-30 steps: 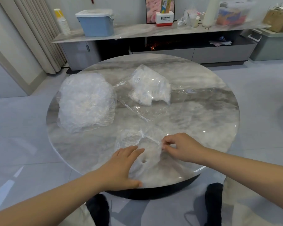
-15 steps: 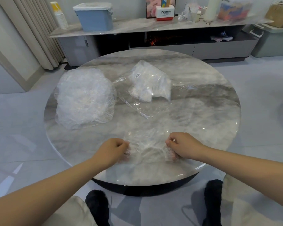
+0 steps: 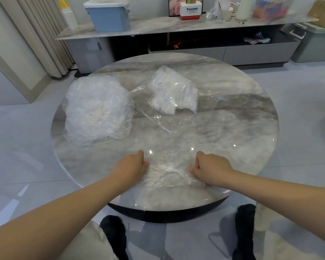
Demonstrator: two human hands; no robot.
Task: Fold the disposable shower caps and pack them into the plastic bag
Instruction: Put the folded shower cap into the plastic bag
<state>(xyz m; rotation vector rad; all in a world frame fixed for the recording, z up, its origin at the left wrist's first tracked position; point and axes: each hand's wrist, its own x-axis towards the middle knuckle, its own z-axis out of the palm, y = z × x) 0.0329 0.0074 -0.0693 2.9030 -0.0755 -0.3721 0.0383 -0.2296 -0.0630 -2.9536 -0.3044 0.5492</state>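
Note:
A clear, crinkled shower cap [image 3: 170, 171] lies stretched flat on the near part of the round marble table [image 3: 242, 128]. My left hand [image 3: 130, 166] grips its left edge with curled fingers, and my right hand [image 3: 210, 166] grips its right edge the same way. Farther back in the middle lies a clear plastic bag [image 3: 174, 96] with white folded caps inside and its open mouth toward me. A big heap of loose clear shower caps [image 3: 98, 109] sits at the table's left.
Behind the table runs a low grey cabinet [image 3: 176, 27] carrying a blue lidded box [image 3: 109, 15], a red and white box and bottles. A curtain [image 3: 43, 34] hangs at the left. My black shoes [image 3: 113, 233] show under the table's near edge.
My left hand went from lying flat on the cap to gripping it. Both hands have pulled apart, drawing the cap out wider between them.

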